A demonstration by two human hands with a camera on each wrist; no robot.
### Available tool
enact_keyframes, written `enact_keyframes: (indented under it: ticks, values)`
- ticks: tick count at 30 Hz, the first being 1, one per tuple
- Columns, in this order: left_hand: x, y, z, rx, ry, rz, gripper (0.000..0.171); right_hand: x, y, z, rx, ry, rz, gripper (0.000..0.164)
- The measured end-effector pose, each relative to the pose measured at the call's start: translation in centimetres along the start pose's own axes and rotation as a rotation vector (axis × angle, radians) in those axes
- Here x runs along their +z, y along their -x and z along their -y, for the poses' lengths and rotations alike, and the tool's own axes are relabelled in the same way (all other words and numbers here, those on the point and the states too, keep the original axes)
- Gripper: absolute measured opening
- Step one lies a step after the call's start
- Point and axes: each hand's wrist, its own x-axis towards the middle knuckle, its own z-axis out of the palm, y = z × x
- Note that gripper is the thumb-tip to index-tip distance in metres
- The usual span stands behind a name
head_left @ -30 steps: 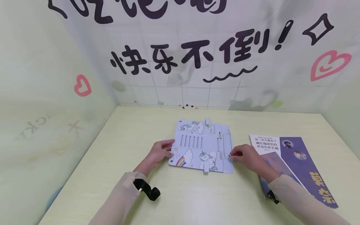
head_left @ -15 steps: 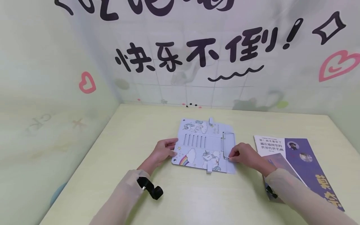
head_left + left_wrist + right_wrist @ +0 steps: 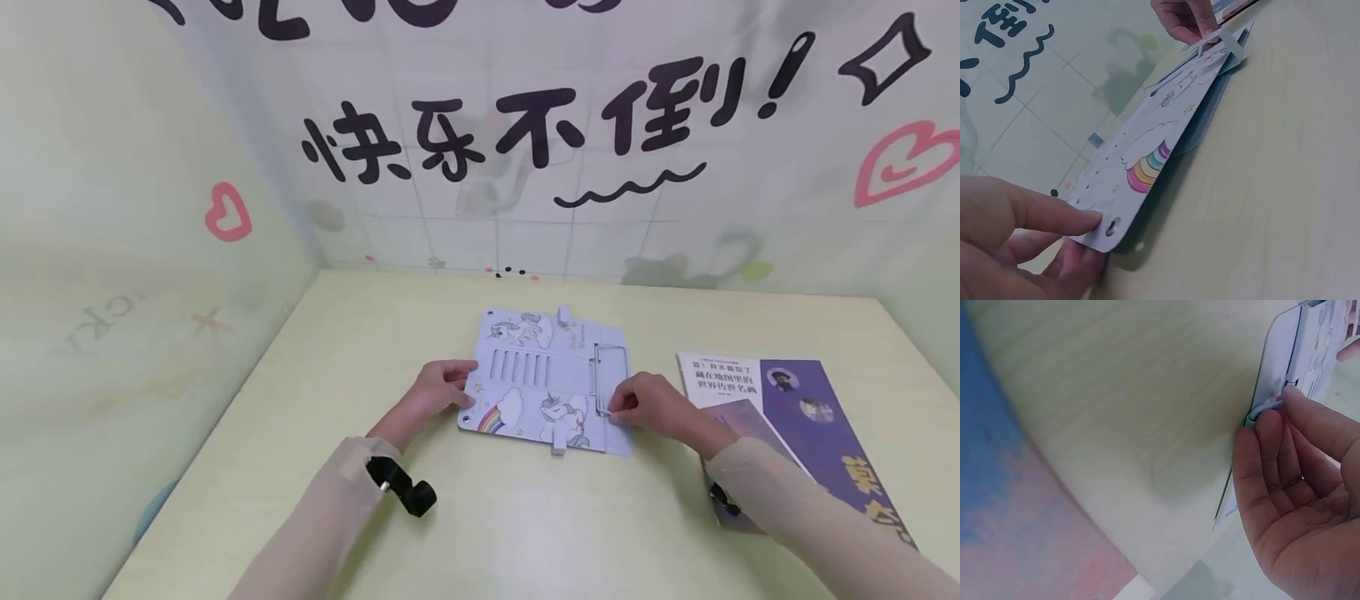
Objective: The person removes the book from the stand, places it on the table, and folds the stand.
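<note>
A pale lilac book stand (image 3: 567, 375) printed with unicorns, clouds and a rainbow lies folded out on the table. My left hand (image 3: 431, 393) grips its left edge, thumb on the printed face and fingers underneath. In the left wrist view that corner, with a metal eyelet (image 3: 1113, 226), is tipped up off the table. At the right end, my right hand (image 3: 654, 404) pinches the bent wire bracket (image 3: 1266, 408) between thumb and fingers. The bracket stands partly raised over the plain right flap (image 3: 617, 440). Small clips (image 3: 559, 438) sit at the near and far edges.
Right of the stand lie a purple and white book (image 3: 802, 433) and a smaller booklet (image 3: 738, 417) overlapping it, partly under my right forearm. Behind the pale wooden table (image 3: 360, 333) hangs a printed curtain (image 3: 480, 192) with large black characters.
My right hand has swung the wire bracket up from lying on the right flap, toward the stand's middle. The left hand keeps its grip on the left edge. The head view has shifted slightly.
</note>
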Motion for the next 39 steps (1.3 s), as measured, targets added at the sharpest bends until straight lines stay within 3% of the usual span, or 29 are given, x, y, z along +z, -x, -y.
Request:
enact_keyframes:
  ticks: [4, 7, 10, 14, 18, 24, 28, 33, 39]
  values:
    - [-0.1, -1.0, -2.0, 0.030, -0.140, -0.035, 0.049, -0.1, 0.7, 0.8, -0.043, 0.013, -0.049, 0.004]
    - [0.7, -2.2, -3.7, 0.067, -0.136, -0.069, 0.041, 0.6, 1.5, 2.2, -0.111, -0.016, -0.064, 0.008]
    - [2.5, -3.7, -5.0, 0.099, -0.106, -0.055, 0.035, 1.9, 2.3, 4.0, -0.182, -0.073, -0.002, 0.006]
    - [5.7, -5.7, -6.0, 0.102, -0.115, 0.032, 0.034, 3.6, 2.7, 5.2, -0.215, -0.089, 0.076, 0.003]
    - [8.0, -7.3, -6.4, 0.103, -0.190, 0.078, 0.041, 4.7, 2.7, 5.3, -0.218, -0.027, 0.060, 0.014]
    - [9.4, -9.2, -7.3, 0.176, -0.230, 0.056, 0.045, 4.9, 1.7, 5.4, -0.228, 0.016, 0.010, 0.032]
    - [9.9, -9.8, -7.5, 0.210, -0.279, 0.047, 0.040, 4.9, 1.3, 5.6, -0.199, 0.021, 0.023, 0.034]
    - [10.3, -9.4, -7.9, 0.236, -0.366, 0.006, 0.031, 4.9, 1.0, 5.7, -0.155, 0.001, 0.039, 0.033]
    - [10.7, -9.1, -8.3, 0.222, -0.374, 0.042, 0.031, 4.5, 1.1, 5.2, -0.107, -0.049, 0.017, 0.030]
